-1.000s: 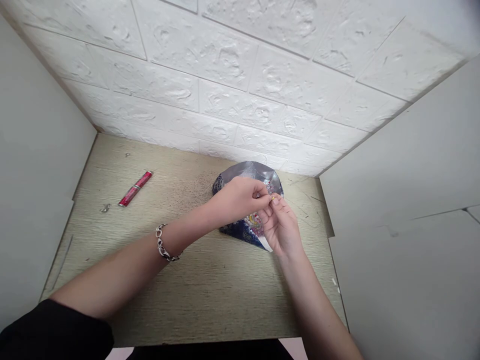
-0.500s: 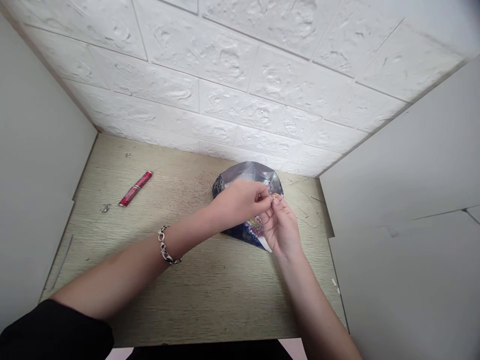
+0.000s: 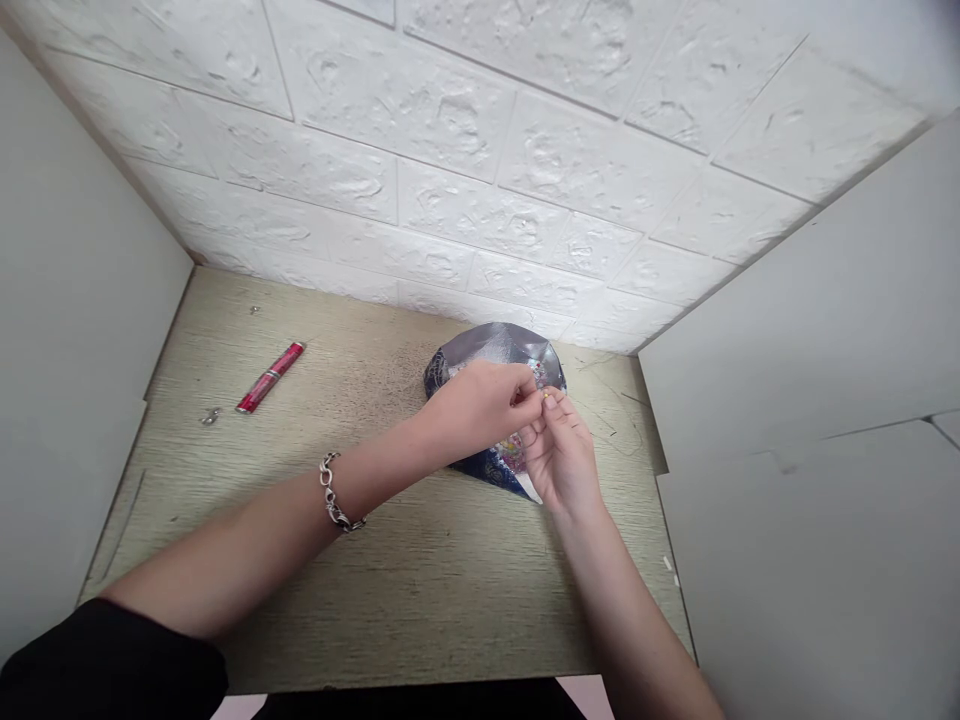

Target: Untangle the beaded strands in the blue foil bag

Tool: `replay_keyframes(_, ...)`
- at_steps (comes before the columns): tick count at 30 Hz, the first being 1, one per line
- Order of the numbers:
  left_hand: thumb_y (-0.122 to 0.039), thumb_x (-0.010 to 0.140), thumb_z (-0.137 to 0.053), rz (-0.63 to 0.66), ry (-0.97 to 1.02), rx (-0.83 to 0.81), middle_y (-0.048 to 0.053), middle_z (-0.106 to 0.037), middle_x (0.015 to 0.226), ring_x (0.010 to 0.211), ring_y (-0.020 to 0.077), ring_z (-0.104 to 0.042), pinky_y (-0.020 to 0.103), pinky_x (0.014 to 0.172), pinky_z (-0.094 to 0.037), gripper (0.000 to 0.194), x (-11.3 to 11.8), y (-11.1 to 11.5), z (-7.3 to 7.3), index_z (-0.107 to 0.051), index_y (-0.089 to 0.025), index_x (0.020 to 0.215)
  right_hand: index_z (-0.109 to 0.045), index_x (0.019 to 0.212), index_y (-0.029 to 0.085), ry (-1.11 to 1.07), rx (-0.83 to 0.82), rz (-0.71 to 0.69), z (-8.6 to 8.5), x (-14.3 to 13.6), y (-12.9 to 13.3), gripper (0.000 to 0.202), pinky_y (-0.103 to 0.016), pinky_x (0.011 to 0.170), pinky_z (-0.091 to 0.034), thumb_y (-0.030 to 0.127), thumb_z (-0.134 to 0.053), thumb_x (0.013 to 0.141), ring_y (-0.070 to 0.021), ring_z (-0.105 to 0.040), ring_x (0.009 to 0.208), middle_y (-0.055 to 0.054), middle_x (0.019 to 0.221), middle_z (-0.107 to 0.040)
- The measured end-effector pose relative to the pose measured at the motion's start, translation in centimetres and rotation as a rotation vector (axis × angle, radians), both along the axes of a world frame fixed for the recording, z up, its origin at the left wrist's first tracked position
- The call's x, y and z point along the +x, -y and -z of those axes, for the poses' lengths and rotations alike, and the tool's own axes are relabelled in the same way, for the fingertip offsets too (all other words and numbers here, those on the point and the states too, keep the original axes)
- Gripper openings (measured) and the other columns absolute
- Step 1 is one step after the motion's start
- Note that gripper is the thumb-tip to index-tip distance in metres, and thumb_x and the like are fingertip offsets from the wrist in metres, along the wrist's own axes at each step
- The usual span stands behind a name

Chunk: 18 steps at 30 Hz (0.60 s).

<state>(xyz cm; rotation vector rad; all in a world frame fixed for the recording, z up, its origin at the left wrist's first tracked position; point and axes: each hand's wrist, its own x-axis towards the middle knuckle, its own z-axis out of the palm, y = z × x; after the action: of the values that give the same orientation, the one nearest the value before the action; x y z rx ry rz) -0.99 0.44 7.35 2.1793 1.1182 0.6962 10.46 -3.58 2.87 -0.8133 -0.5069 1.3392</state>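
Observation:
Above an open dark blue and silver bag (image 3: 487,470), my two hands meet at the fingertips. My left hand (image 3: 491,402) is closed in a pinch, with a chain bracelet (image 3: 330,492) on the wrist. My right hand (image 3: 562,445) pinches a tiny yellow bead (image 3: 546,396) between thumb and forefinger. The left fingertips touch or nearly touch that bead; what they hold is too small to make out. Small colourful beads (image 3: 514,455) show inside the bag, partly covered by my hands.
A red tube-like packet (image 3: 271,378) lies at the left of the wooden table (image 3: 390,590). Small shiny pieces (image 3: 211,416) are near it. Fine dark specks are scattered left of the bag, and thin threads lie to its right. A white brick-patterned wall (image 3: 450,190) stands behind.
Both hands have barely moved; my right hand has shifted very slightly left. The bag and the packet stay in place.

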Motion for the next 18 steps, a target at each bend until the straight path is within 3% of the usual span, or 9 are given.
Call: replay_keyframes(18,-0.028,0.076,-0.043,0.009,-0.082,0.079,-0.002,-0.051,0.053,0.05,0.0075,-0.04,0.024,0.049,-0.022,0.021,0.07,0.22,0.13,-0.046,-0.017,0.059,-0.056,0.076,0.018,-0.012,0.015,0.0,0.32,-0.04,-0.1,0.008,-0.014,0.066,-0.051,0.017,-0.062,0.07,-0.0051,-0.061,0.07,0.002,0.073,-0.064)
